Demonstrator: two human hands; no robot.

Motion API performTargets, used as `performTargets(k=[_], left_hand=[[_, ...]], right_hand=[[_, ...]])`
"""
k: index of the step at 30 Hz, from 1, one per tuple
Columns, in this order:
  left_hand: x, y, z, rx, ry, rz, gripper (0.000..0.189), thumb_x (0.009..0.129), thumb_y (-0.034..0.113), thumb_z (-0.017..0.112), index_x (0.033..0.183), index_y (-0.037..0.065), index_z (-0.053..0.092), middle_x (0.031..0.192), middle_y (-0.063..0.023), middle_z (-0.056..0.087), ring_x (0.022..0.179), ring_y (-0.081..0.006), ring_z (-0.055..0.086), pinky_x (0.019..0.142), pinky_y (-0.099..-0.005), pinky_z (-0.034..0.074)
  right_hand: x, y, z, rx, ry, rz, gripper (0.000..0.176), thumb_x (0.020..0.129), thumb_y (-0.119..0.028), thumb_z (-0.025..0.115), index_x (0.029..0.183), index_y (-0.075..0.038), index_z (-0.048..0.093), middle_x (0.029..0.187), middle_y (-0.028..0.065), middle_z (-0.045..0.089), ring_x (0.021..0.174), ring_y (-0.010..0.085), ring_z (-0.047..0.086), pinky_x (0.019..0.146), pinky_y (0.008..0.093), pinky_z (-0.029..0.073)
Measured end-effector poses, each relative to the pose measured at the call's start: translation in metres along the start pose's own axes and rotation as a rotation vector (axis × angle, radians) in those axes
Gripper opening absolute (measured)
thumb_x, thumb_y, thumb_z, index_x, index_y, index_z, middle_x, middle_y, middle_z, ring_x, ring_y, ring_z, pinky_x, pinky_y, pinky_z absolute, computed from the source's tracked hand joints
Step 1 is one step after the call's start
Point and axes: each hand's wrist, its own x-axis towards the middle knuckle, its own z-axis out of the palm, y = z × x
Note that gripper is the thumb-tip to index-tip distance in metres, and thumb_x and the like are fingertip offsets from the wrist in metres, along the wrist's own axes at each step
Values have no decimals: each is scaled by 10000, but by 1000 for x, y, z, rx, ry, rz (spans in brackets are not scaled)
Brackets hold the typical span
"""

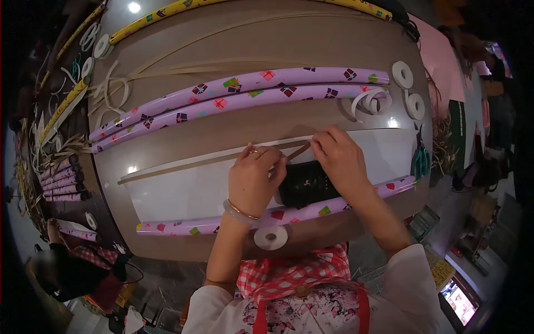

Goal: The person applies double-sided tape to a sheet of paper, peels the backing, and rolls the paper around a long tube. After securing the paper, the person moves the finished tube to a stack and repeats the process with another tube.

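Observation:
A sheet of wrapping paper lies white side up (183,195) on the table, its near edge still on a purple gift-patterned roll (206,226). Along the far edge runs a narrow brown tape strip (183,168). My left hand (253,178) has its fingers closed at the strip, thumb near the index finger. My right hand (340,158) pinches a bent end of the same strip, lifted off the paper. What lies beneath the fingertips is partly hidden. Between my hands a black rectangular object (305,185) rests on the sheet.
Two purple wrapping rolls (245,94) lie beyond the sheet, a yellow roll (178,10) farther back. White tape rolls (415,106) sit at right, another tape roll (271,237) at the near edge. Teal-handled scissors (421,161) lie right. A co-worker (72,273) is at lower left.

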Motion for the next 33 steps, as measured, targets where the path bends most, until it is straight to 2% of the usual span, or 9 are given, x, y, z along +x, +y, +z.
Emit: performTargets(k=[7, 16, 19, 24, 33], left_hand=[[-1, -4, -1, -11, -8, 10, 57, 810, 125, 681, 813, 69, 674, 857, -26, 697, 747, -239, 662, 920, -380, 505], [-1, -5, -2, -23, -19, 32, 34, 810, 110, 677, 809, 75, 675, 840, -24, 694, 670, -231, 650, 916, -377, 505], [-1, -4, -1, -28, -18, 8, 25, 803, 99, 677, 814, 76, 674, 845, -24, 695, 699, -233, 658, 915, -374, 505], [-1, -3, -3, 3, -12, 36, 26, 792, 94, 680, 813, 80, 675, 862, -23, 698, 766, -236, 669, 902, -369, 509], [-2, -2, -3, -11, -24, 8, 36, 796, 105, 676, 816, 75, 675, 855, -28, 693, 753, -250, 664, 879, -382, 510]], right_hand=[[0, 1, 2, -2, 12, -11, 100, 802, -86, 678, 879, -55, 621, 872, 82, 590, 759, 293, 621, 644, 382, 514], [3, 4, 1, 56, -24, 4, 96, 813, -77, 678, 886, -36, 632, 858, 93, 593, 739, 303, 622, 639, 384, 511], [2, 4, 1, 58, -73, 15, 93, 834, -94, 652, 895, -36, 614, 891, 109, 568, 796, 299, 614, 678, 393, 517], [1, 3, 2, 54, -70, 33, 97, 824, -90, 656, 890, -36, 612, 873, 109, 570, 798, 299, 612, 679, 395, 516], [0, 4, 5, 48, -44, 8, 102, 815, -86, 657, 880, -37, 595, 883, 108, 567, 809, 296, 609, 682, 401, 516]])
